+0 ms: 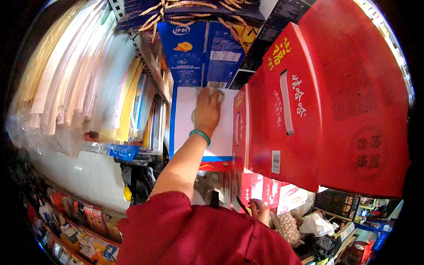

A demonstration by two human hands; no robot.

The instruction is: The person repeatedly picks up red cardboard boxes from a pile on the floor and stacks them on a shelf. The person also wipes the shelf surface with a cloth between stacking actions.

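My left hand (207, 110), with a green bangle (200, 136) at the wrist, reaches forward over a white panel (187, 141) edged in blue. Its fingers press down on a pale greyish, cloth-like thing (217, 93), which shows around the fingertips and beside the palm. Close to my body on the right, my right hand (260, 211) is closed, its fingers bent at the end of a thin black stick-like thing (242, 206). What that thing is, I cannot make out.
Large red cartons (300, 110) with handle slots line the right side. Blue boxes (201, 53) stand behind the panel, beneath bags with rope handles (190, 5). Plastic-wrapped paper sheets (57, 75) fill a left rack. Lower right, a net bag of nuts (287, 227) sits by crates.
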